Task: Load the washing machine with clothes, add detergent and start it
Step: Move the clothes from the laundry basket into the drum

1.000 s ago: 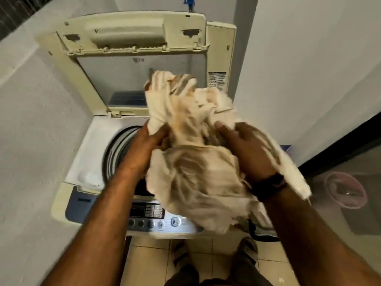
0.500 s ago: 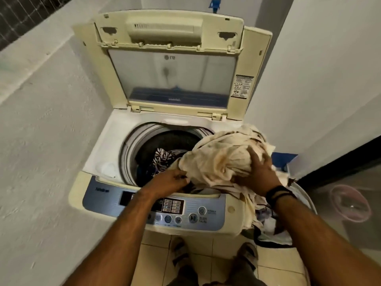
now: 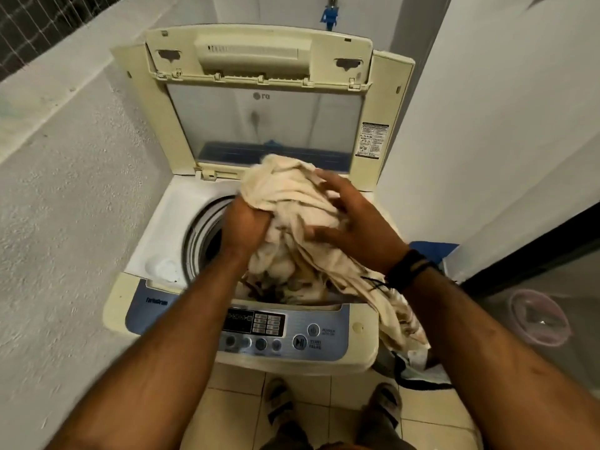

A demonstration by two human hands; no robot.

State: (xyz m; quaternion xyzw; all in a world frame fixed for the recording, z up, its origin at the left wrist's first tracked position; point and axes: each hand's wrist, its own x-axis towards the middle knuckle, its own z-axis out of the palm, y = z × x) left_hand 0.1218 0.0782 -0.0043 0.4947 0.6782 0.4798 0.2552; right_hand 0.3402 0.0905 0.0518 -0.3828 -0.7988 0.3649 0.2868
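Head view: washing machine (image 3: 156,241) lid up. Left hand (image 3: 245,222) grips the cream cloth (image 3: 292,196); right hand (image 3: 354,222) presses on it with spread fingers. The bundle sits over the drum mouth, one end trailing over the right edge. Loading midway; detergent and start button (image 3: 299,342) apparently still to do.

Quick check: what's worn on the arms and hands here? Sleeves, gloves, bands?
Both forearms are bare: no sleeves in view, no gloves. The left hand has nothing on it or its wrist. The right hand has dark wristbands stacked at the wrist, with thin dark cords trailing from them. No rings are visible.
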